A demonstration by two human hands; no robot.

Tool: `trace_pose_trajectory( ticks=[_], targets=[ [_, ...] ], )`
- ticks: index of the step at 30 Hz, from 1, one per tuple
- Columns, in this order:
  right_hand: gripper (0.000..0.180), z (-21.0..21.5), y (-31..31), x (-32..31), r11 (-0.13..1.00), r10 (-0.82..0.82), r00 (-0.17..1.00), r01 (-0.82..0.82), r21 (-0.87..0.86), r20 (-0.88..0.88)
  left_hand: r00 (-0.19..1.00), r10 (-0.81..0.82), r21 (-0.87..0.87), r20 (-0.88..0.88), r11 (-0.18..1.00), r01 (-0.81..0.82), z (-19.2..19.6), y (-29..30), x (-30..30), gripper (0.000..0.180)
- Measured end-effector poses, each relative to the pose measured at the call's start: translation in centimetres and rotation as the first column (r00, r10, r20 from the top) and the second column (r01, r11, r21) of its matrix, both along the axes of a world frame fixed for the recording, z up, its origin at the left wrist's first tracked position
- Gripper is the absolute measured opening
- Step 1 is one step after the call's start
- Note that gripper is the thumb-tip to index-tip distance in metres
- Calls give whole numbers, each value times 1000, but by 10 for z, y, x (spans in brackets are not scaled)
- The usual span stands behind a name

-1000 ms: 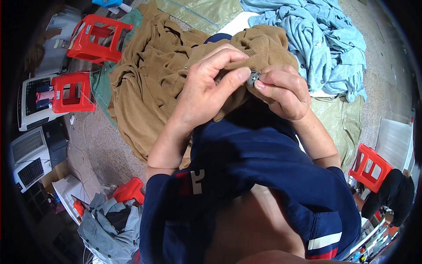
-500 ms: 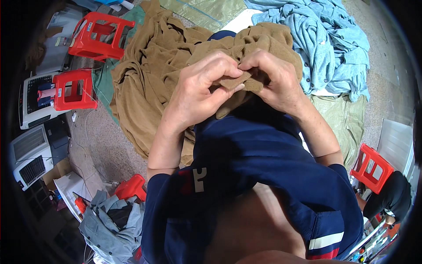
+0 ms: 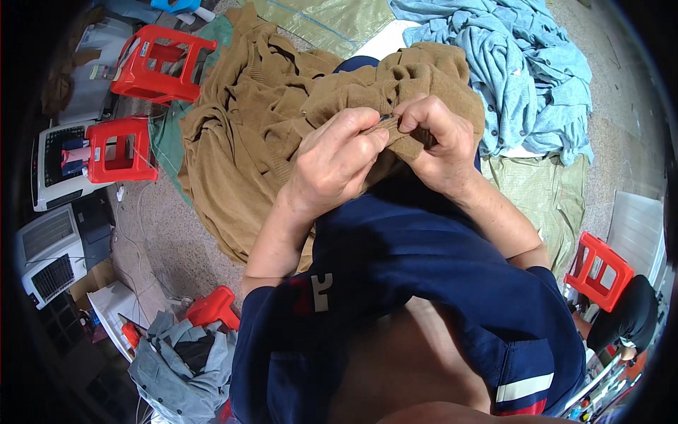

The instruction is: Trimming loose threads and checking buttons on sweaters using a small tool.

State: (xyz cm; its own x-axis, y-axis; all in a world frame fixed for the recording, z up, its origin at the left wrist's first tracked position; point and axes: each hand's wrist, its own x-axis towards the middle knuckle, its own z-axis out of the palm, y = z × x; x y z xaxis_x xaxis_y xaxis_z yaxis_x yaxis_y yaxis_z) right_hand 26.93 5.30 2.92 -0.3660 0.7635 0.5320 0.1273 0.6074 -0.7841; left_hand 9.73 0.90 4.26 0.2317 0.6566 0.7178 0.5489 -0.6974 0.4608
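Note:
A brown knit sweater point(image 3: 431, 67) lies bunched over my lap, joined to a larger spread of brown knitwear point(image 3: 240, 162) on the left. My left hand point(image 3: 339, 159) pinches the edge of a ribbed band between thumb and fingers. Close beside it, my right hand point(image 3: 439, 141) grips the same band with curled fingers. A small dark spot shows between the fingertips; it is too small to name. Folds and fingers hide part of the band.
Light blue knit cardigans point(image 3: 522, 78) are heaped at the far right. Red plastic stools point(image 3: 155, 63) stand at the left, another red stool point(image 3: 599, 272) at the right. Grey-blue clothing point(image 3: 176, 367) lies at the lower left. Another person's dark-clothed leg point(image 3: 625, 318) shows at the right edge.
My left hand has turned and closed its pinch further, covering the flap that showed between its fingers. My right hand has moved slightly down. A dark spot now shows between the fingertips.

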Motion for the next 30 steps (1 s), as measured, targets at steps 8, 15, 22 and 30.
trace_pose_trajectory(
  ticks=[8,15,22,30],
  targets=[
    [28,-2,-5,-1,972,-20,998,32,233,-54,990,84,250,-115,967,-53,-8,-9,5,19],
    [25,-10,1,-1,919,161,986,-139,369,-29,969,174,253,-175,959,-127,-16,-9,0,25],
    [73,22,21,24,885,276,793,-430,178,543,606,-596,277,527,794,541,-52,-89,-70,7],
    [39,38,22,28,826,547,767,-561,-64,335,603,-232,-203,763,800,565,19,-13,-28,70]
  ],
)
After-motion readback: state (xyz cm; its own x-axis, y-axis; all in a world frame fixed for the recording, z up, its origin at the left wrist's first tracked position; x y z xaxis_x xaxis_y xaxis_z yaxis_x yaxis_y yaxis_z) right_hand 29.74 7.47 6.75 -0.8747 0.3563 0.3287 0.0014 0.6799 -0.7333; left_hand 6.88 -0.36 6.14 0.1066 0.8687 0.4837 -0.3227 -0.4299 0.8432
